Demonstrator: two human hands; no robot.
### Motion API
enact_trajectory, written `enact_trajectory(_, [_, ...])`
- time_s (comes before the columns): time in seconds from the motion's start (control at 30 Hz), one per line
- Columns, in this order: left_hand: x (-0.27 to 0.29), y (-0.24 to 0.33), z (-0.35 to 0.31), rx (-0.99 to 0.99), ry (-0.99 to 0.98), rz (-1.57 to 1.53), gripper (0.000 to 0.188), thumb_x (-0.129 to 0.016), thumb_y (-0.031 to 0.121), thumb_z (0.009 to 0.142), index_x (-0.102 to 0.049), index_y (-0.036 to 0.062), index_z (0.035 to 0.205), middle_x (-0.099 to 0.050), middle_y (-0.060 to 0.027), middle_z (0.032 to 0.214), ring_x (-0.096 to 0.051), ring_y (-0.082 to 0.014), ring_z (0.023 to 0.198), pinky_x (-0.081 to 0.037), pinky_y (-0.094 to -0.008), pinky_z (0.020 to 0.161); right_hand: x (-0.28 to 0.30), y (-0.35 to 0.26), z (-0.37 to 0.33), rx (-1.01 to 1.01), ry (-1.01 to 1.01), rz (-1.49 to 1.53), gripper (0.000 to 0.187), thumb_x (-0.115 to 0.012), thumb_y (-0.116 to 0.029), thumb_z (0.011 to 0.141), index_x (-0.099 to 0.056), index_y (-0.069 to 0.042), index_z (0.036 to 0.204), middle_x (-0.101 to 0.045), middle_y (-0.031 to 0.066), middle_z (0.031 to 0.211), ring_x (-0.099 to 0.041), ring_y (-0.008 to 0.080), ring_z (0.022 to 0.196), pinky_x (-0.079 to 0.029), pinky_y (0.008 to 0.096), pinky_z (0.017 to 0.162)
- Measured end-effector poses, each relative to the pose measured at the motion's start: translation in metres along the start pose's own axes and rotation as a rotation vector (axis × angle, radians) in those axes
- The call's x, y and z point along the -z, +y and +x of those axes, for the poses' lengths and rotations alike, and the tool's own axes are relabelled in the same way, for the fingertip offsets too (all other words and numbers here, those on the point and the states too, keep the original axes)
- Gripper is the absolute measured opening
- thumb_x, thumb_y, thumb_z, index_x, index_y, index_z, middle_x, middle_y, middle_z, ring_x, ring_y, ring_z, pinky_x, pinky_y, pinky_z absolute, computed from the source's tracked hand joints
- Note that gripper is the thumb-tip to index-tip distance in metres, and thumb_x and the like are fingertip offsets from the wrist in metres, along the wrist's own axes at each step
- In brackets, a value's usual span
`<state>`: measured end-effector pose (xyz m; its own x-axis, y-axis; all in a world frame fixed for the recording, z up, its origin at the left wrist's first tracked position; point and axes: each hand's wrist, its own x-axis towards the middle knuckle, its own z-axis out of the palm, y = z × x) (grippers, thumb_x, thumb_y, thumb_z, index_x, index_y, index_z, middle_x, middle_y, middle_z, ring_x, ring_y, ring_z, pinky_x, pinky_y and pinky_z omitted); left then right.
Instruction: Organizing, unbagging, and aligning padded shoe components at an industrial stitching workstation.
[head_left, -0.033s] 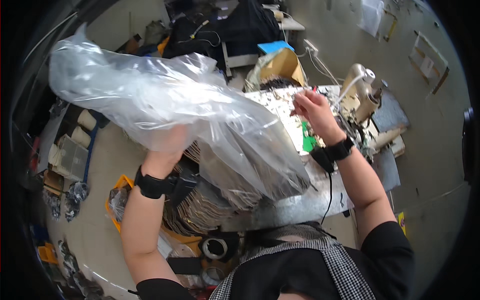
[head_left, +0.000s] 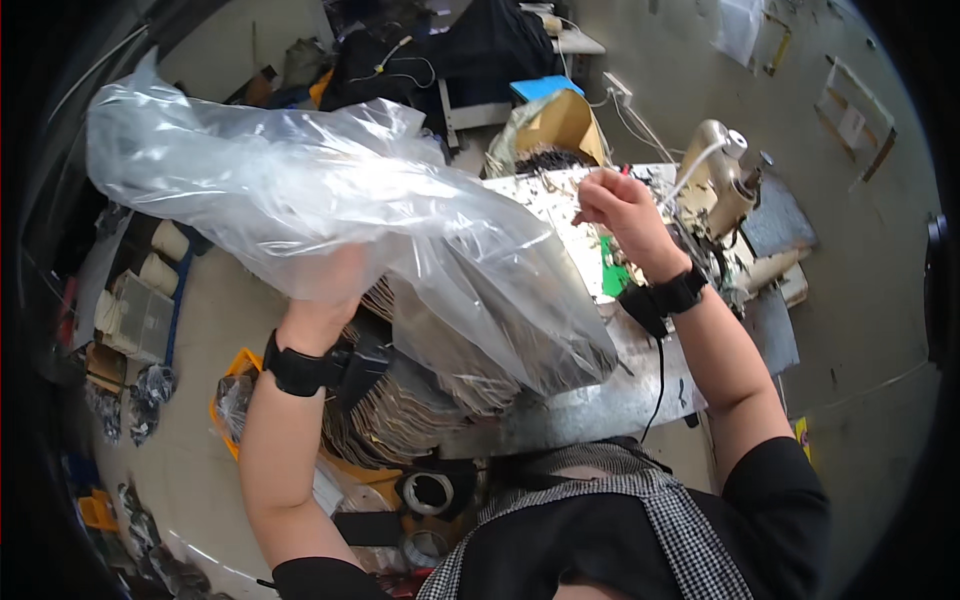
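Left hand (head_left: pixel 335 285) raised, closed on clear plastic bag (head_left: pixel 330 190); right hand (head_left: pixel 615 210) outstretched, fingers curled, grasped item indiscernible, sewing machine (head_left: pixel 725 170) just beyond.

I see a large clear plastic bag (head_left: pixel 300 190), crumpled and billowed, held up off the bench and slanting from upper left down to lower right. Its lower end hangs over a stack of flat grey pieces (head_left: pixel 470 360).
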<state>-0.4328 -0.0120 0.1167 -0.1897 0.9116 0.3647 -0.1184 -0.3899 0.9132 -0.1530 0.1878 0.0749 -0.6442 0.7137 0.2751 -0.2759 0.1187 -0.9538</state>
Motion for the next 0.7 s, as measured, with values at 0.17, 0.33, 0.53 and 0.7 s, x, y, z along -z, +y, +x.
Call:
enact_trajectory(0.17, [-0.004, -0.003, -0.006, -0.117, 0.105, 0.074, 0.054, -0.059, 0.009, 0.088, -0.037, 0.0036, 0.138, -0.048, -0.0128, 0.134, -0.048, -0.0294, 0.122, -0.040, -0.0442, 0.104, -0.021, 0.009, -0.026, 0.247, -0.489, -0.710, 0.031, -0.064, -0.005, 0.080, -0.060, -0.004, 0.111, -0.056, 0.0068, 0.108, -0.058, 0.0170, 0.073, -0.049, 0.0284, 0.069])
enact_trajectory(0.33, [-0.006, -0.002, -0.005, -0.166, -0.003, -0.166, 0.051, -0.058, -0.002, 0.087, -0.040, 0.0011, 0.134, -0.051, -0.0128, 0.130, -0.053, -0.0242, 0.117, -0.045, -0.0371, 0.100, -0.027, 0.034, -0.034, 0.275, -0.288, -0.741, 0.015, -0.059, -0.002, 0.085, -0.058, -0.003, 0.099, -0.060, 0.0070, 0.078, -0.058, 0.0163, 0.068, -0.048, 0.0296, 0.064])
enact_trajectory(0.53, [0.011, -0.003, 0.007, -0.005, 0.186, 0.047, 0.039, -0.055, 0.000, 0.090, -0.045, -0.0029, 0.128, -0.051, -0.0128, 0.129, -0.052, -0.0235, 0.116, -0.041, -0.0365, 0.103, 0.001, 0.000, -0.024, 0.096, 0.077, -0.243, 0.009, -0.054, -0.008, 0.094, -0.056, 0.000, 0.090, -0.057, -0.0004, 0.073, -0.055, 0.0071, 0.068, -0.046, 0.0220, 0.063])
enact_trajectory(0.7, [0.018, -0.001, 0.018, -0.118, 0.188, -0.058, 0.034, -0.059, 0.000, 0.089, -0.052, -0.0039, 0.122, -0.056, -0.0124, 0.124, -0.054, -0.0219, 0.112, -0.042, -0.0349, 0.101, 0.004, -0.040, -0.006, 0.245, 0.108, -0.138, 0.011, -0.057, -0.010, 0.093, -0.056, 0.001, 0.091, -0.058, 0.0002, 0.079, -0.056, 0.0074, 0.070, -0.049, 0.0237, 0.068])
